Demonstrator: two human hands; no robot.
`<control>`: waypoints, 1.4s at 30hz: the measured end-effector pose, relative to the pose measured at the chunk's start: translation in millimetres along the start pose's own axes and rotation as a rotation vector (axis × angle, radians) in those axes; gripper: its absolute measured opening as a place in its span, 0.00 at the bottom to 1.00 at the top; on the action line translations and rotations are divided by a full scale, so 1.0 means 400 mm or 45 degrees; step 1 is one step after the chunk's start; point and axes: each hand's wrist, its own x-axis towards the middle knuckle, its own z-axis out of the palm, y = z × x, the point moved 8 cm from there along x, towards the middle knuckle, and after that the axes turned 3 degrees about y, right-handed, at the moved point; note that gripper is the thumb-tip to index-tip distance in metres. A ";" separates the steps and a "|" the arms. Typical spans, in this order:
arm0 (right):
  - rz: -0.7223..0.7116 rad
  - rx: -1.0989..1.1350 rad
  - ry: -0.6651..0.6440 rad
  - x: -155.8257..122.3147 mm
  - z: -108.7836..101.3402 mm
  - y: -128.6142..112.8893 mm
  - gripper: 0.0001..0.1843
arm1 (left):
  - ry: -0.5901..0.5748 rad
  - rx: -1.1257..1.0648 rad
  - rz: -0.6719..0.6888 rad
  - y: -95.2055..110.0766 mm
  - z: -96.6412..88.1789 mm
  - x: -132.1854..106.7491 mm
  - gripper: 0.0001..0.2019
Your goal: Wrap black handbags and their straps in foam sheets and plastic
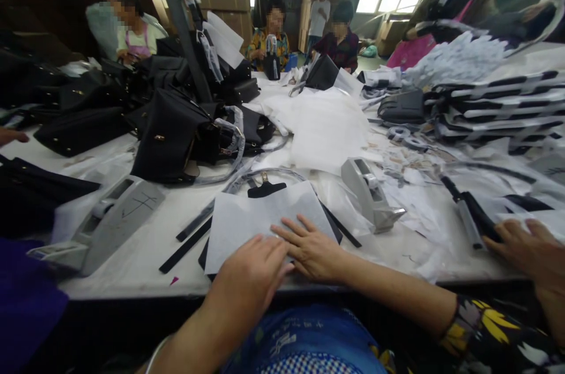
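At the near middle of the worktop point(128, 271), two hands rest over a white sheet point(247, 215) that covers most of a black bag piece point(267, 189).

The right hand point(311, 249) lies palm down, its grip spread loosely on the sheet; the left hand point(249, 271) comes in just beside it, fingers bent, and whether its grip has closed on anything cannot be told. The bag piece's black tab, with a metal clasp, shows past the sheet's far edge, and black strips point(188, 244) stick out left and right. Grey tape dispensers stand left point(126, 212) and right point(351, 182); black handbags point(165, 138) heap far left. Another person's hand point(527, 247) is at near right.
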 end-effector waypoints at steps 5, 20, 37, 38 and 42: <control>0.032 0.023 0.004 -0.013 0.003 0.016 0.42 | -0.123 0.034 -0.021 -0.140 0.135 -0.006 0.24; 0.041 0.252 0.145 -0.031 -0.044 0.033 0.36 | -0.073 -0.147 -0.097 -0.159 0.151 -0.036 0.21; 0.023 0.029 0.079 -0.019 -0.014 0.030 0.35 | -0.021 -0.164 -0.056 -0.155 0.164 -0.050 0.21; 0.017 0.018 0.080 -0.018 -0.015 0.030 0.35 | -0.020 -0.159 -0.054 -0.154 0.164 -0.052 0.21; -0.001 -0.007 0.096 -0.019 -0.021 0.030 0.34 | -0.016 -0.148 -0.046 -0.152 0.164 -0.056 0.21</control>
